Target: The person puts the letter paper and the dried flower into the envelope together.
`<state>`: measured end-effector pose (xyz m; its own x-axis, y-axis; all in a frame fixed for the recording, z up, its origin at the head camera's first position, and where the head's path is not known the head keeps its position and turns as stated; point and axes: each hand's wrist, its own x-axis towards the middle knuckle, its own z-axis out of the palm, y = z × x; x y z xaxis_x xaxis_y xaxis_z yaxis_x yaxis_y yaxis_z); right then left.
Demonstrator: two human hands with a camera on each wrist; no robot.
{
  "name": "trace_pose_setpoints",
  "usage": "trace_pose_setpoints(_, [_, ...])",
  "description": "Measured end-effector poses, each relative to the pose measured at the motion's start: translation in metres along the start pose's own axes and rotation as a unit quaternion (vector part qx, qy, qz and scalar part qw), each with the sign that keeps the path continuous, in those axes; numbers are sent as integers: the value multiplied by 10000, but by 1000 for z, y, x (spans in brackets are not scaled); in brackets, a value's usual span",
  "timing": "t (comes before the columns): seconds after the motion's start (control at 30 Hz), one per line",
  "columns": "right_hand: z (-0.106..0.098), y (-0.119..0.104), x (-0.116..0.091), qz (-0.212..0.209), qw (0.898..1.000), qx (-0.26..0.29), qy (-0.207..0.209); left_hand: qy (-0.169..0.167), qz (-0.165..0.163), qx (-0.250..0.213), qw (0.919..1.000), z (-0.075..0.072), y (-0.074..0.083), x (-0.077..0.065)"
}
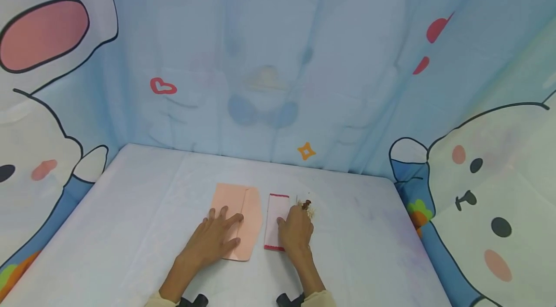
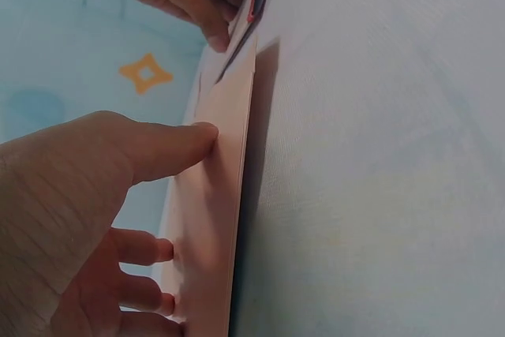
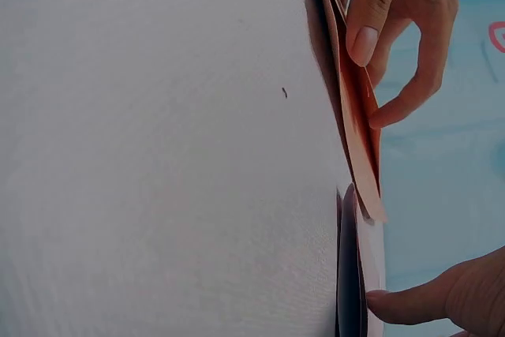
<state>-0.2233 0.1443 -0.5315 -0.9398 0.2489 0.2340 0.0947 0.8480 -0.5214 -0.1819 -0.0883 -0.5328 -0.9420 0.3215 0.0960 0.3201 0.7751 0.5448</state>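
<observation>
At the left, our left hand [image 1: 213, 238] lies on the envelope [image 1: 249, 249] with its fingers spread and no grip on it, thumb and fingertips resting on the paper. The envelope lies on the surface [image 1: 369, 230], its flap side towards the card, and the right wrist view shows its mouth gaping. With only fingertips there, we could let it slide or turn if it were pushed from the side; too much weight on that thin paper could crease the flap.

Just beside it lies the card [image 1: 274, 215], a red band at each end, its layers slightly apart at the near edge. A sideways push could drive it against the flap, or catch one layer and spring it wider.

Our right hand [image 1: 296, 232] comes over the card's right side, thumb touching it. The other fingers bend over by the flowers [image 1: 306, 205]; we cannot tell whether they pinch them, since the hand covers most of the bunch. The flowers look dry, so in our judgement a hard squeeze or a drag across the card's edge could snap stems or shed bits.
</observation>
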Motion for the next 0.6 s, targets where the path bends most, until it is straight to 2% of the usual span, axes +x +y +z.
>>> trace_pose_setpoints(0.2, [3, 3, 0, 156, 9989, 423, 97, -21, -88, -153, 9998, 0, 4, -1])
trace_pose_setpoints(0.4, [-2, 4, 2, 380, 9950, 912, 107, 114, 42, 14, 9999, 3, 2, 2])
trace_pose_setpoints(0.5, [-9, 4, 5, 636, 9887, 1360, -51, 162, 92, 115, 9998, 3, 1, 3])
trace_pose_setpoints(0.6, [-16, 4, 6, 1008, 9764, 1896, -228, 230, 150, 231, 9994, 3, 1, 3])
